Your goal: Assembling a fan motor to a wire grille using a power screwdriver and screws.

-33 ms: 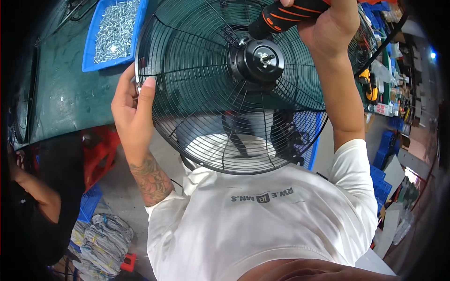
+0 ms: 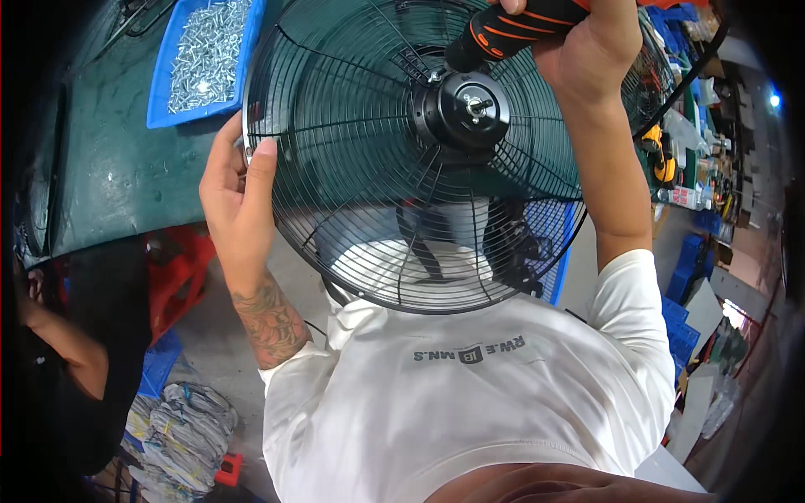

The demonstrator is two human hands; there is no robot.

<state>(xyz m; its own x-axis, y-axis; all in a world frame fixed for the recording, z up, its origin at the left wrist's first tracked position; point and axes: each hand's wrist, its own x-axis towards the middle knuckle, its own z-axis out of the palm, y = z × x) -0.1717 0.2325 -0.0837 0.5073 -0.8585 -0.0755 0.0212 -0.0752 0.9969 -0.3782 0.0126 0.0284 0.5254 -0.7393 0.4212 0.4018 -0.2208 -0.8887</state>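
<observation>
A black wire fan guard (image 2: 369,176), its round motor housing (image 2: 470,109) at the hub, stood tilted on edge above the green desk (image 2: 117,176) and close in front of the worker's white shirt (image 2: 453,402). The right hand (image 2: 587,50) was closed in a full grip around a black-and-orange power screwdriver (image 2: 511,29), whose nose pressed against the housing's upper left edge, apparently at a small fastener, though the bit itself was hidden behind the tool body. The left hand (image 2: 239,193) clasped the guard's outer rim, thumb in front and fingers curled behind the wire. Only that one-handed hold kept the guard steady, so driving torque could have twisted it or made the rim slip through the fingers. With the tool held at a slant, the bit could have skated off the fastener, marking the housing or jabbing through the spokes. Fingers hooked behind the rim could have been pinched had the guard swung toward the desk. A blue tray of silver screws (image 2: 205,54) sat on the desk just beyond the rim, where a swinging guard could have knocked it. Another person's arm (image 2: 59,344) showed at the lower left, well clear.
</observation>
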